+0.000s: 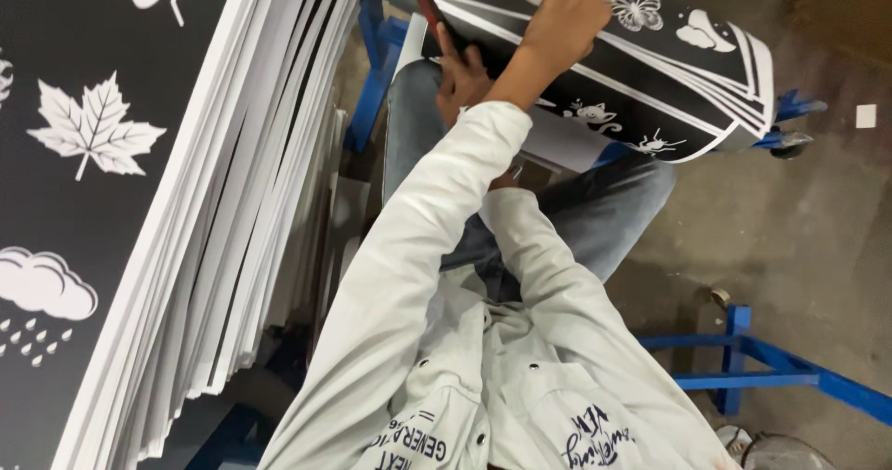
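A bundle of black printed sheets point(669, 71) with white figures of a butterfly, a cat and an insect lies curled across my lap. My left hand point(562, 19) reaches across with its fingers curled down on top of the bundle. My right hand point(460, 75) is at the bundle's near edge, partly hidden by my left forearm. One of its fingers points up beside a thin red object point(426, 10). Whether it grips that object or the sheets I cannot tell. My white jacket sleeves cross over my jeans.
A tall stack of black-and-white sheets point(232, 182) fills the left, its top sheet showing a leaf and a cloud. Blue metal frames point(771, 372) stand at the lower right and behind my knees point(372, 71). The concrete floor point(799, 228) lies to the right.
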